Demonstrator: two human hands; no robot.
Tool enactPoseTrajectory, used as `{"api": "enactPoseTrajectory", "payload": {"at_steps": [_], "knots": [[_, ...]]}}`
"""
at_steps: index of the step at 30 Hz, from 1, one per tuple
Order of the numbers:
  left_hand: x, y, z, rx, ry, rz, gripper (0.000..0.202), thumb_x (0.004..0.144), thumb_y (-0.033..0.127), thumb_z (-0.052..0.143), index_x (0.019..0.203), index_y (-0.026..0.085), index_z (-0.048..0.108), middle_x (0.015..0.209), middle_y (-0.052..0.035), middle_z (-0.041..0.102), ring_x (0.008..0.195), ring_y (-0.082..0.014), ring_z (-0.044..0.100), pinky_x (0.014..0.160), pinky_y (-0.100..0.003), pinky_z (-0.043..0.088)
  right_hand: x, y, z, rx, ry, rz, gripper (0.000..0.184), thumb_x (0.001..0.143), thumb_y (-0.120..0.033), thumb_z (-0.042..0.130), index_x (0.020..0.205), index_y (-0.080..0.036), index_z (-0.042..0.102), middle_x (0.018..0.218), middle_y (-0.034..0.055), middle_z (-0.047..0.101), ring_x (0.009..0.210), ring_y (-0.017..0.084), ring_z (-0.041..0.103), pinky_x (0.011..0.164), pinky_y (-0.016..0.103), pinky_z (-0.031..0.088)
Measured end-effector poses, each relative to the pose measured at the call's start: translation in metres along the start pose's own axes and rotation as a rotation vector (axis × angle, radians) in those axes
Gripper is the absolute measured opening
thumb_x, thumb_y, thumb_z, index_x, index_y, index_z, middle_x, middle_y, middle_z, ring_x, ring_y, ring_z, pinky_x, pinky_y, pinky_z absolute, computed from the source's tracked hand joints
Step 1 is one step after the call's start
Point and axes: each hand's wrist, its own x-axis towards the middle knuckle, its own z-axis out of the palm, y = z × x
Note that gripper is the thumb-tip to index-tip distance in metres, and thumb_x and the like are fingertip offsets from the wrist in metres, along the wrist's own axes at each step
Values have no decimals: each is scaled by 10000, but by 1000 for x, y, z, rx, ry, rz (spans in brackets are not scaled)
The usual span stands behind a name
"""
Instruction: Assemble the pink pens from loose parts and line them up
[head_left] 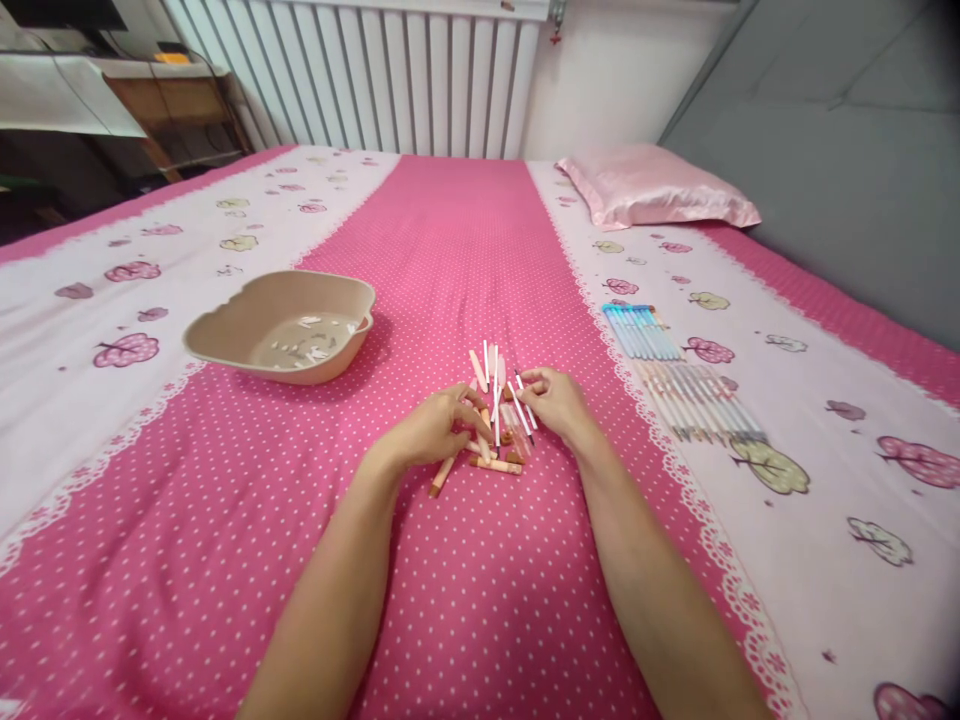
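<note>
A loose pile of slim pens lies on the pink bedspread in front of me, some white with dark tips, others peach, pale pink or clear with brown ends. My left hand [435,425] reaches over the pile's left side, fingers curved and apart, close to a peach pen [495,465]. Whether its fingertips touch any pen is hard to make out. At the right side, my right hand [559,402] has its thumb and fingers closed around the upper part of a white pen [532,415]. Another white pen [519,410] lies just left of it.
To the left stands a beige plastic basin [277,285] with small white pieces inside. On the right lie a row of blue pens [643,332] and a row of pale pens [701,400]. Farther back are a pink pillow [660,185] and a white radiator [375,80].
</note>
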Motion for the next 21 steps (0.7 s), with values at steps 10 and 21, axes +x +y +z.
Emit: {"api": "enactPoseTrajectory", "payload": {"at_steps": [10,21], "knots": [[0,6,2,31,39,-83,384,660,35,381,800,179,710,793,-28,632,752,-144,560,733,-243,437,0,-1,-2,62,21,27,289,725,-214,612,1009,-159,628,736,26,692,621,139,626,631,260,479],[5,10,8,202,128,-239,248,765,329,536,857,231,744,586,0,640,476,-108,474,500,-234,286,0,-9,-4,576,-3,90,191,747,-157,503,884,-153,635,808,39,690,596,111,637,553,211,478]]}}
